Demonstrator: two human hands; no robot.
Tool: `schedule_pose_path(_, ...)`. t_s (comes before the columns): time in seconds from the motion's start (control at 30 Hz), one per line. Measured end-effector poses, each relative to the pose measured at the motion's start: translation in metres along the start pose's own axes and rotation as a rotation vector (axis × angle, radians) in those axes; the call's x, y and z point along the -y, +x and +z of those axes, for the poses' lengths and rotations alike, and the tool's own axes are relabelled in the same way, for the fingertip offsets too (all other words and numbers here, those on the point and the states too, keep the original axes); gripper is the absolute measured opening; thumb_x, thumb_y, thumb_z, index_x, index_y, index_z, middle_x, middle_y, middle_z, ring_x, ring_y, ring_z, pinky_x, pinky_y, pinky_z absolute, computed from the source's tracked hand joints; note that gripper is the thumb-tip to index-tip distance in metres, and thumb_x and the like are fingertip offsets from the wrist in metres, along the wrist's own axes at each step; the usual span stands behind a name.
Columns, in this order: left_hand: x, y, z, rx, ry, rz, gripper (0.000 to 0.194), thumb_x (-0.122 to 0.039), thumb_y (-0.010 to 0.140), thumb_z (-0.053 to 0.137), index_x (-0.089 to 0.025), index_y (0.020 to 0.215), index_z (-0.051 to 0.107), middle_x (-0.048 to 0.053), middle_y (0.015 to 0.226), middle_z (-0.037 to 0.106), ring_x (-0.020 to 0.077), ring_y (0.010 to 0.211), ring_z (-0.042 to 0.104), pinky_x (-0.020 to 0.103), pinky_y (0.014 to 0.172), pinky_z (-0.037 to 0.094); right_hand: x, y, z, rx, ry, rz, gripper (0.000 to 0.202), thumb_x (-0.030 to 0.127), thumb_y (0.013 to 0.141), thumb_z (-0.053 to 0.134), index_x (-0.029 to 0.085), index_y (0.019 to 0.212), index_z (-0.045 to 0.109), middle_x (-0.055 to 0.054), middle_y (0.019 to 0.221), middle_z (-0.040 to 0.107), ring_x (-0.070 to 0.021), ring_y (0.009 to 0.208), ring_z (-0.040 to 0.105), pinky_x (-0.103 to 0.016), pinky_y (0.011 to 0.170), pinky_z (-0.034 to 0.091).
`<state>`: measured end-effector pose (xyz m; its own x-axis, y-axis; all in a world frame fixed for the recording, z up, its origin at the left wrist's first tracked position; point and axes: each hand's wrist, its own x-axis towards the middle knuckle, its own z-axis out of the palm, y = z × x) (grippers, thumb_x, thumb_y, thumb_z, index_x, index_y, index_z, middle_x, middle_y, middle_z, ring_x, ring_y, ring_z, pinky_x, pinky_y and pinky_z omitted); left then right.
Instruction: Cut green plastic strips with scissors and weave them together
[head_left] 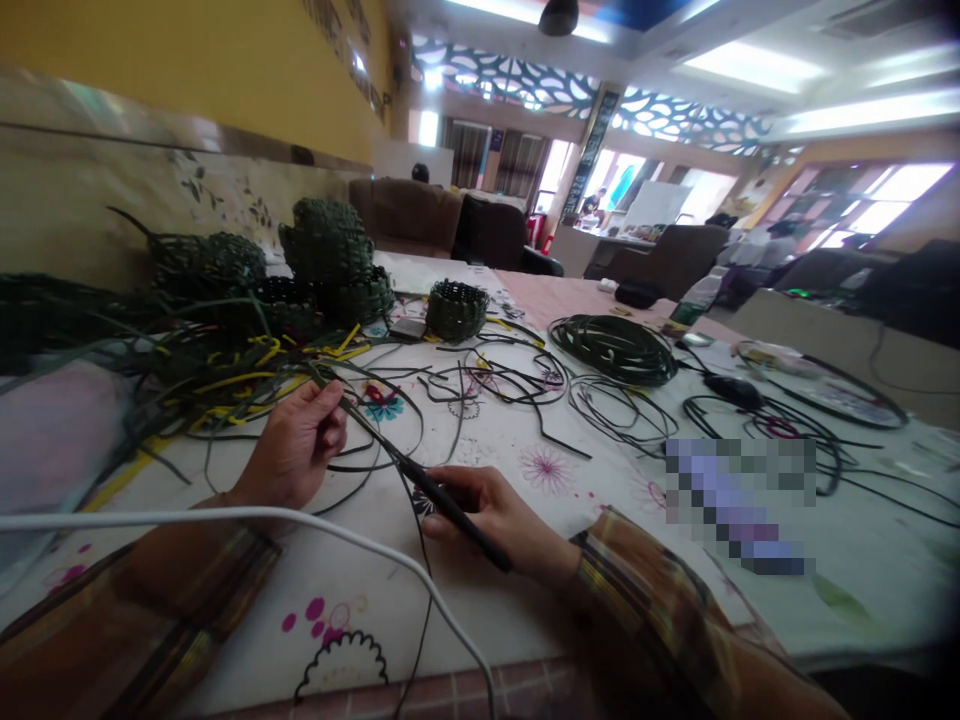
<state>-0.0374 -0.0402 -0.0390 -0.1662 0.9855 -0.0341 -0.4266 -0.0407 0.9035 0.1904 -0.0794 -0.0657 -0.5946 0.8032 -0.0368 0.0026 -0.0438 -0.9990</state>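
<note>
White cable (225, 515) passes nearest, over the left forearm (150, 590). Below is the patterned table (367, 588), which bears woven green baskets (326, 245). The right hand (501, 512) grips firmly a long black tool (457, 517); the left hand (292, 445) pinches a dark green strip (361, 420), which slants toward the tool, above the table.

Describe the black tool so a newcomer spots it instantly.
Over the white flowered tablecloth, find the right hand in the foreground. The black tool lies in its grip, slanting toward the left hand. It is thick and straight, unlike the thin, bending dark strips scattered beyond.
</note>
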Motion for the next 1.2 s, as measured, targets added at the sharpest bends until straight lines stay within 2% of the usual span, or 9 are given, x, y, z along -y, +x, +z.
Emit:
schedule_pose_path(0.17, 0.0003, 0.0004, -0.0007, -0.013, -0.002, -0.015, 0.045, -0.028, 0.059, 0.088, -0.017, 0.073, 0.047, -0.008, 0.053, 0.051, 0.0020, 0.038, 0.039, 0.011, 0.034, 0.028, 0.0015, -0.0024, 0.0029, 0.006, 0.003, -0.009, 0.033, 0.039, 0.075, 0.081, 0.013, 0.085, 0.065, 0.006, 0.063, 0.042, -0.0061, 0.055, 0.034, -0.022, 0.049, 0.022)
schedule_pose_path(0.3, -0.0020, 0.0022, -0.0001, -0.030, -0.025, -0.009, 0.042, -0.027, 0.059, 0.086, -0.016, 0.072, 0.048, -0.007, 0.053, 0.051, 0.0020, 0.038, 0.038, 0.011, 0.033, 0.029, 0.0039, -0.0038, 0.0031, 0.009, -0.009, -0.015, 0.032, 0.039, 0.076, 0.080, 0.014, 0.077, 0.060, 0.007, 0.058, 0.041, -0.0057, 0.052, 0.034, -0.022, 0.048, 0.022)
schedule_pose_path(0.47, -0.0047, 0.0048, -0.0014, -0.045, -0.070, -0.016, 0.042, -0.021, 0.058, 0.085, -0.017, 0.070, 0.045, -0.008, 0.052, 0.050, 0.0013, 0.038, 0.037, 0.011, 0.032, 0.026, 0.0027, -0.0021, 0.0020, -0.003, -0.022, -0.008, 0.031, 0.038, 0.077, 0.080, 0.013, 0.085, 0.064, 0.006, 0.060, 0.045, -0.0062, 0.053, 0.037, -0.021, 0.049, 0.026)
schedule_pose_path(0.67, -0.0005, -0.0003, 0.0016, 0.013, -0.011, -0.024, 0.046, -0.031, 0.060, 0.087, -0.017, 0.072, 0.044, -0.008, 0.054, 0.052, 0.0014, 0.037, 0.038, 0.010, 0.033, 0.027, 0.0010, 0.0003, 0.0018, -0.020, 0.029, -0.005, 0.037, 0.037, 0.071, 0.084, 0.011, 0.093, 0.068, 0.004, 0.069, 0.051, -0.0066, 0.059, 0.038, -0.021, 0.054, 0.030)
schedule_pose_path(0.8, 0.0003, -0.0024, 0.0034, 0.007, 0.000, -0.031, 0.046, -0.031, 0.060, 0.087, -0.018, 0.073, 0.045, -0.008, 0.054, 0.051, 0.0018, 0.037, 0.037, 0.011, 0.033, 0.027, -0.0011, 0.0008, 0.0019, -0.009, 0.024, -0.013, 0.037, 0.039, 0.071, 0.084, 0.012, 0.090, 0.067, 0.004, 0.069, 0.050, -0.0073, 0.061, 0.038, -0.022, 0.055, 0.029)
schedule_pose_path(1.0, -0.0005, -0.0041, 0.0040, -0.004, -0.018, -0.035, 0.039, -0.026, 0.063, 0.083, -0.017, 0.073, 0.046, -0.007, 0.054, 0.051, 0.0019, 0.038, 0.038, 0.011, 0.034, 0.026, 0.0013, -0.0023, 0.0042, -0.002, 0.007, -0.012, 0.036, 0.044, 0.074, 0.081, 0.014, 0.081, 0.063, 0.006, 0.060, 0.041, -0.0069, 0.056, 0.034, -0.023, 0.051, 0.024)
schedule_pose_path(1.2, -0.0052, 0.0021, 0.0009, -0.059, -0.087, -0.033, 0.031, -0.017, 0.065, 0.079, -0.016, 0.071, 0.048, -0.008, 0.052, 0.048, 0.0015, 0.037, 0.035, 0.012, 0.032, 0.025, 0.0030, -0.0036, 0.0048, -0.013, -0.022, 0.006, 0.035, 0.044, 0.073, 0.081, 0.014, 0.083, 0.064, 0.006, 0.059, 0.042, -0.0068, 0.053, 0.034, -0.022, 0.048, 0.024)
